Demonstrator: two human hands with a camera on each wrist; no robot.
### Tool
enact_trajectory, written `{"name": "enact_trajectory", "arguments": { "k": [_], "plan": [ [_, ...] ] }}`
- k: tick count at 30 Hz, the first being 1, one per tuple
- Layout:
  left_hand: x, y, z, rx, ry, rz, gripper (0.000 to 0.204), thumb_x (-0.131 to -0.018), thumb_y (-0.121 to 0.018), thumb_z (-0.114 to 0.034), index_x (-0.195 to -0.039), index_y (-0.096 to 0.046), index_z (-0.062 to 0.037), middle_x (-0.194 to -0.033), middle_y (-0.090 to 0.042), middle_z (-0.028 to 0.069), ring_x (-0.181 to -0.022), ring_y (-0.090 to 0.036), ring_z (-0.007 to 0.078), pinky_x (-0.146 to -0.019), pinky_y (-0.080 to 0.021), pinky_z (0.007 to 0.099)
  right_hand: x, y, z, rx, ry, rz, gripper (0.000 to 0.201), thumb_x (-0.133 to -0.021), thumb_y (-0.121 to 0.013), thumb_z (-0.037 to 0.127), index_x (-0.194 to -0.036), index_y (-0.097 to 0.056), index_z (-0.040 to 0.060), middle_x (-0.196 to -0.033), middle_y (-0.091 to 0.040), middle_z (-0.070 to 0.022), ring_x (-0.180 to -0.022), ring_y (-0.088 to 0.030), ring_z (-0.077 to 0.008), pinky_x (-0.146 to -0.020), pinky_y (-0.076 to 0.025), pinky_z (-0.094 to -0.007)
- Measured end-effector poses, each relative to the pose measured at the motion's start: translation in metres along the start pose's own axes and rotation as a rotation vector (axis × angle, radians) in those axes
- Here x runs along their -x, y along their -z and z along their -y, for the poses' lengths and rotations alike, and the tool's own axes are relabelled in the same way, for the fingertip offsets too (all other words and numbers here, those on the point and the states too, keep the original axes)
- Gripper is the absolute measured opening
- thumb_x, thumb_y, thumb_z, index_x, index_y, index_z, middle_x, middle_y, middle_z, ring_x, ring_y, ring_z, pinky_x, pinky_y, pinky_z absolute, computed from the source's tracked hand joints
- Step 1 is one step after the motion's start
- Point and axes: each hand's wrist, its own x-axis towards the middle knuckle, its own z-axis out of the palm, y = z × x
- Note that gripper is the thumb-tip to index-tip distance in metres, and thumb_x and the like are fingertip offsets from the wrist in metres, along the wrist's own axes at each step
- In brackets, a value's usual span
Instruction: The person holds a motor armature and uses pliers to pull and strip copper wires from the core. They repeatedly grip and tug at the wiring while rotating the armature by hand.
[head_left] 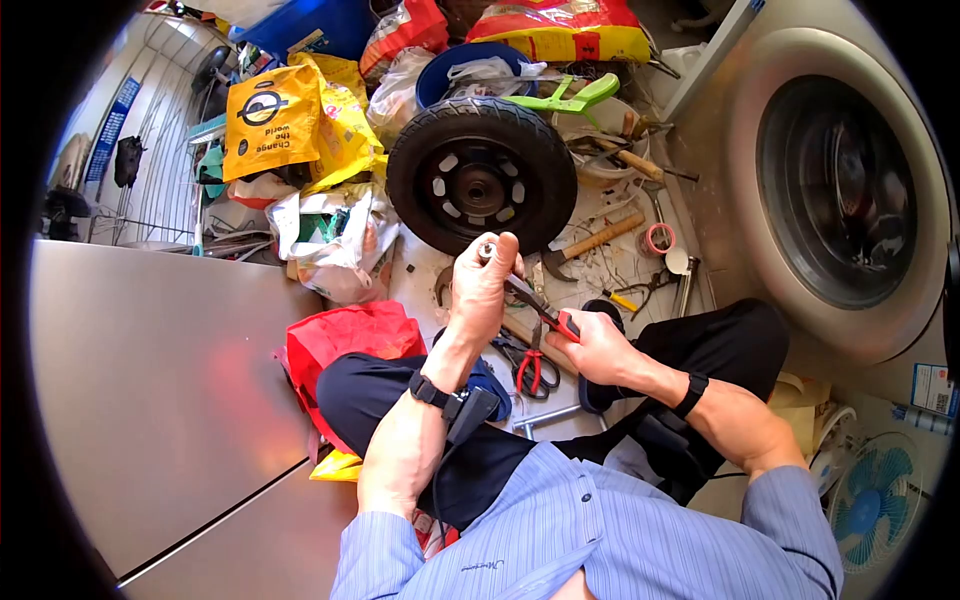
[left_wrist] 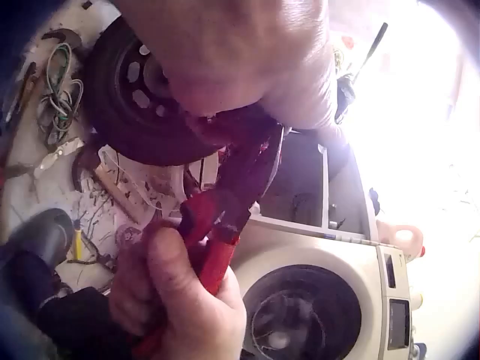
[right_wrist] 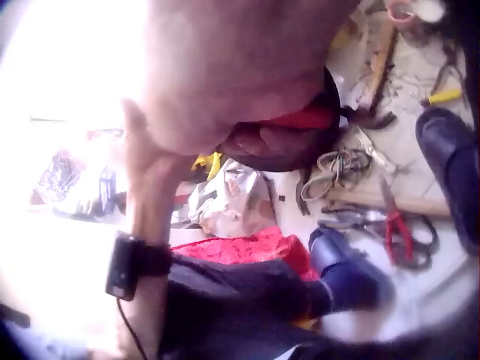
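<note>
My left hand (head_left: 478, 300) is raised in front of the wheel, its fingers curled round a small metal piece with a round end (head_left: 487, 250) that shows beside the thumb. I cannot tell exactly what that piece is. My right hand (head_left: 605, 350) grips the red handles of a pair of pliers (left_wrist: 219, 264). Their dark head slants up to the left hand, where the tip is hidden behind the fingers. Just beyond both hands a black tyre on a dark wheel (head_left: 480, 188) stands upright, facing me.
Red-handled scissors (head_left: 530, 372) lie on the floor between my feet. A wooden-handled hammer (head_left: 600, 238) and other tools lie right of the wheel. A washing machine (head_left: 745, 200) stands at the right. Bags, among them a yellow one (head_left: 268, 120), crowd the left.
</note>
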Motion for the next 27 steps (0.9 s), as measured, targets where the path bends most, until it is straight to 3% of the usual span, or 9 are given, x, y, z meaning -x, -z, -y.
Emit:
{"name": "enact_trajectory", "arguments": {
  "k": [5, 6, 7, 9, 16, 18, 23, 25, 27],
  "plan": [
    [-0.002, -0.003, -0.025, 0.599, 0.298, 0.005, 0.07, -0.1, -0.045, -0.073, -0.08, -0.06, -0.0082, -0.072, -0.063, 0.0102, -0.071, -0.062, 0.0265, -0.072, -0.051, 0.0394, -0.01, -0.002, -0.002, 0.042, 0.165, -0.105, 0.023, -0.092, -0.071, 0.019, -0.092, -0.06, -0.0011, -0.081, -0.064, -0.0259, -0.075, -0.062, -0.0444, -0.068, -0.05, -0.0459],
    [-0.001, -0.004, -0.027, 0.605, 0.28, 0.008, 0.071, -0.099, -0.044, -0.074, -0.08, -0.061, -0.0086, -0.072, -0.063, 0.0098, -0.072, -0.062, 0.0264, -0.072, -0.051, 0.0397, -0.011, -0.005, -0.002, 0.032, 0.226, -0.137, 0.017, -0.093, -0.071, 0.012, -0.093, -0.06, -0.0001, -0.071, -0.058, -0.0167, -0.063, -0.05, -0.0273, -0.063, -0.046, -0.0395],
    [0.0, -0.004, -0.029, 0.611, 0.262, 0.011, 0.071, -0.099, -0.043, -0.075, -0.08, -0.061, -0.0091, -0.073, -0.062, 0.0094, -0.074, -0.062, 0.0263, -0.072, -0.051, 0.0399, -0.011, -0.004, -0.001, 0.035, 0.231, -0.136, 0.017, -0.093, -0.071, 0.012, -0.093, -0.06, -0.0001, -0.071, -0.058, -0.0167, -0.063, -0.05, -0.0273, -0.063, -0.046, -0.0395],
    [0.004, -0.006, -0.03, 0.658, 0.23, 0.045, 0.064, -0.099, -0.049, -0.071, -0.082, -0.061, -0.0102, -0.076, -0.062, 0.0085, -0.077, -0.062, 0.0252, -0.073, -0.051, 0.0404, -0.01, -0.001, 0.005, -0.002, 0.105, -0.118, 0.02, -0.092, -0.07, 0.017, -0.094, -0.061, -0.0008, -0.08, -0.064, -0.0254, -0.073, -0.064, -0.0407, -0.068, -0.05, -0.0446],
    [0.008, -0.003, -0.021, 0.554, 0.181, 0.05, 0.043, -0.095, -0.071, -0.054, -0.086, -0.059, -0.0134, -0.078, -0.057, 0.0027, -0.078, -0.057, 0.0194, -0.07, -0.051, 0.0359, -0.011, -0.004, 0.001, 0.009, 0.193, -0.123, 0.019, -0.092, -0.07, 0.016, -0.094, -0.061, -0.0003, -0.079, -0.064, -0.0249, -0.073, -0.065, -0.0415, -0.067, -0.05, -0.0448],
    [0.01, -0.003, -0.02, 0.541, 0.153, 0.053, 0.043, -0.095, -0.071, -0.054, -0.085, -0.058, -0.014, -0.077, -0.056, 0.0022, -0.077, -0.056, 0.0189, -0.069, -0.05, 0.0355, -0.012, -0.008, -0.005, 0.064, 0.302, -0.172, 0.016, -0.092, -0.073, 0.012, -0.095, -0.062, 0.0012, -0.07, -0.058, -0.0158, -0.06, -0.053, -0.0297, -0.061, -0.047, -0.0398],
    [0.014, -0.013, -0.026, 0.582, 0.172, -0.068, 0.048, -0.097, -0.068, -0.056, -0.076, -0.053, -0.0161, -0.067, -0.046, 0.0, -0.065, -0.048, 0.0167, -0.064, -0.045, 0.0338, -0.013, -0.008, 0.0, 0.063, 0.358, -0.173, 0.016, -0.091, -0.074, 0.012, -0.095, -0.062, 0.0017, -0.071, -0.059, -0.0179, -0.061, -0.054, -0.0336, -0.06, -0.047, -0.0403],
    [0.008, 0.001, -0.021, 0.995, 0.354, -0.009, 0.05, -0.097, -0.067, -0.056, -0.071, -0.053, -0.0167, -0.065, -0.048, 0.0001, -0.063, -0.049, 0.0182, -0.065, -0.047, 0.0382, -0.013, -0.015, 0.001, 0.057, 0.392, -0.185, 0.016, -0.091, -0.074, 0.012, -0.094, -0.062, 0.0018, -0.071, -0.059, -0.0177, -0.061, -0.054, -0.0335, -0.06, -0.047, -0.04],
    [0.0, 0.004, -0.028, 0.943, 0.33, 0.025, 0.053, -0.097, -0.062, -0.063, -0.071, -0.056, -0.0171, -0.065, -0.05, 0.0008, -0.065, -0.051, 0.0195, -0.068, -0.047, 0.0395, -0.026, -0.018, 0.004, 0.032, 0.478, -0.267, 0.016, -0.092, -0.074, 0.013, -0.094, -0.062, 0.0021, -0.068, -0.056, -0.0147, -0.059, -0.053, -0.0263, -0.059, -0.047, -0.0378]
  ]
}}
